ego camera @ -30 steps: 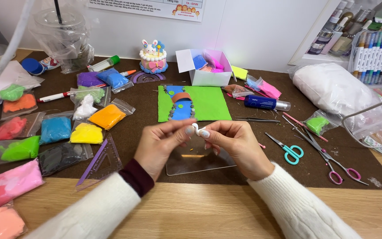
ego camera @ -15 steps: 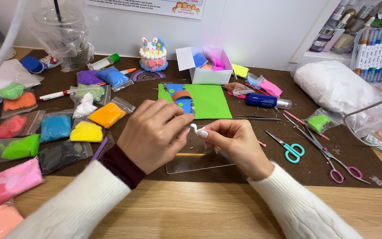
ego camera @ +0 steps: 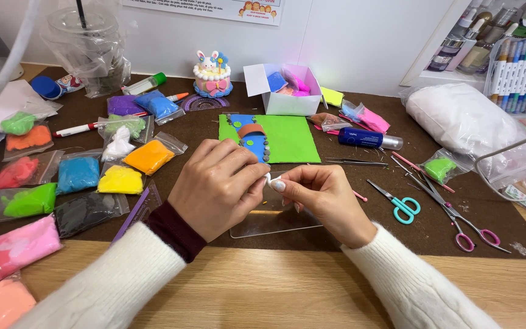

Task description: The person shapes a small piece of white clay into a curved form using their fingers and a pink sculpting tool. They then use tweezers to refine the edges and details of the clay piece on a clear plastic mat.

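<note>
Work the small white clay piece [ego camera: 268, 180] with light fingertip pressure, turning it evenly. The left hand [ego camera: 223, 186] and right hand [ego camera: 321, 198] both pinch it between closed fingertips, above the clear acrylic sheet [ego camera: 275, 222], at 6 o'clock from the green card [ego camera: 290, 137]. It looks soft, smooth, probably rounded; mostly hidden.

At the centre of the frame, the left hand [ego camera: 220, 186] and the right hand [ego camera: 321, 198] meet over a clear plastic sheet [ego camera: 275, 222], pinching a small white lump of clay [ego camera: 269, 179] between their fingertips. Just above lies a green card [ego camera: 290, 137] with a blue and orange clay figure [ego camera: 252, 139]. Bags of coloured clay [ego camera: 80, 173] fill the left side; teal scissors [ego camera: 400, 204] and pink scissors [ego camera: 458, 222] lie right on the brown mat [ego camera: 397, 237] covering the tabletop [ego camera: 287, 292].
</note>
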